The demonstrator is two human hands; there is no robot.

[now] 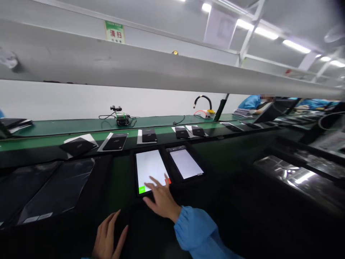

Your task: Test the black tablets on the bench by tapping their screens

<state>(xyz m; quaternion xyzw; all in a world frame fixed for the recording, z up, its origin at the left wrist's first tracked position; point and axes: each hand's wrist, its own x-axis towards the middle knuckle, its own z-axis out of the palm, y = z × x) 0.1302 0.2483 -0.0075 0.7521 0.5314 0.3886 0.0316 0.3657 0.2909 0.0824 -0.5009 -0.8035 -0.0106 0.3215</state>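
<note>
Tablet (150, 169) with a bright white screen lies flat on the dark worktop (215, 187), just beside a second lit tablet (185, 163). Right hand (161, 199) touches its lower edge with fingers (154, 181) spread wide, holding nothing. Left hand (107, 237) rests open on the worktop, nearer the person

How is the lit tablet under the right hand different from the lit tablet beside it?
The near white-screened tablet shows a green patch at its lower left corner and a red one at lower right; the far white-screened tablet is plain white. The right hand rests its fingers on the near one; nothing touches the far one. The near one looks larger in the picture. Both lie flat, lit, side by side.
</note>
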